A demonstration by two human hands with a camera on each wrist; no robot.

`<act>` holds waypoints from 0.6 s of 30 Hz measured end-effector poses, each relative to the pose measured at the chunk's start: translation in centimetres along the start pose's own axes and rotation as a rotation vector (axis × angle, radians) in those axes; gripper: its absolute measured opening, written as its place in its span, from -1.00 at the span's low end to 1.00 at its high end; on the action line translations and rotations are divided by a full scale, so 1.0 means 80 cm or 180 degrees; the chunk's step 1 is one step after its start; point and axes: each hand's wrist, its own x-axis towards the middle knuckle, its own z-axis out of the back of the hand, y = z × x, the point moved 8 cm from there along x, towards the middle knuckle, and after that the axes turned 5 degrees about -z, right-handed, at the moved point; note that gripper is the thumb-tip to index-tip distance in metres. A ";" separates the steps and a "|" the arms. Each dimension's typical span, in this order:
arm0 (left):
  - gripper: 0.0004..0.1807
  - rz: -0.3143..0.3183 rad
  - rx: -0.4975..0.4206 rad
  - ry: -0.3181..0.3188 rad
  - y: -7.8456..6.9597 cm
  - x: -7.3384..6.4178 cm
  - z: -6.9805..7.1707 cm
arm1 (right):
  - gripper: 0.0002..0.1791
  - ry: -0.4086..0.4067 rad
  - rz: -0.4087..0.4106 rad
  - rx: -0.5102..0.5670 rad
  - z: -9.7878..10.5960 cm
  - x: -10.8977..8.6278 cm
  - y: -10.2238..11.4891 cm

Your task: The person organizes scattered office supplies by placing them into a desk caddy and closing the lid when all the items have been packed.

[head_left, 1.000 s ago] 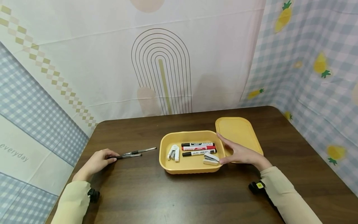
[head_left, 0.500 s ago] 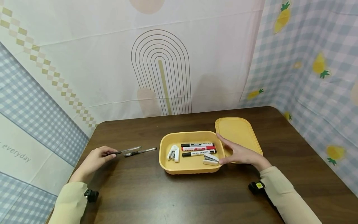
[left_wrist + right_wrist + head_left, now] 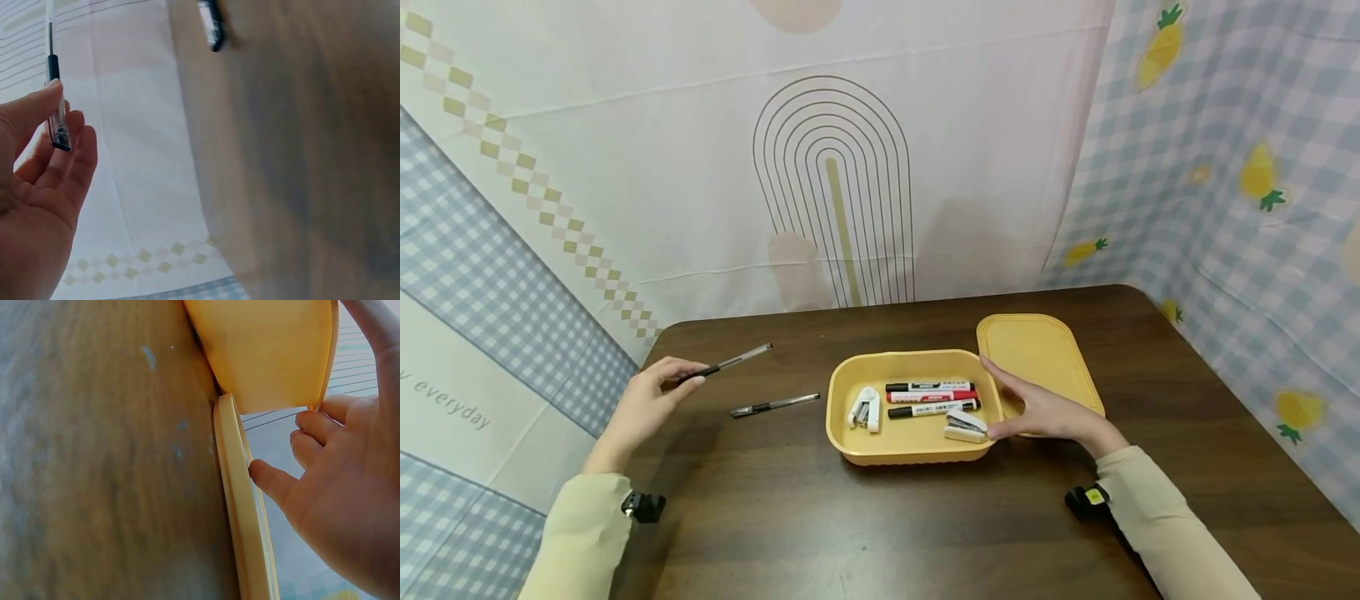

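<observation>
My left hand [image 3: 651, 400] pinches a black gel pen [image 3: 741, 358] between thumb and fingertips, raised over the left side of the table. The pen has a clear barrel and points up to the right; the left wrist view shows its dark end [image 3: 60, 140] beside the fingers. A second gel pen [image 3: 775, 405] lies on the table between this hand and the yellow box [image 3: 917, 457]. At the box's right end, my right hand [image 3: 1047, 410] grips the rim, thumb toward the near corner and fingers toward the far one. Its little finger is close by the lid's edge [image 3: 234, 475].
Inside the box are two white mini staplers [image 3: 867, 410] and three markers, one a red marker [image 3: 932, 397]. The yellow lid [image 3: 1037, 350] lies flat behind and right of the box. A patterned cloth [image 3: 700, 183] hangs behind the table [image 3: 820, 533].
My left hand has separated one pen from the other, leaving the second on the table, and has lifted the held pen up and away. My right hand stays on the box.
</observation>
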 end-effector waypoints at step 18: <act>-0.74 -0.0085 -0.0105 -0.0932 -0.036 0.039 0.080 | 0.25 0.0003 0.0043 -0.0030 0.000 -0.002 0.000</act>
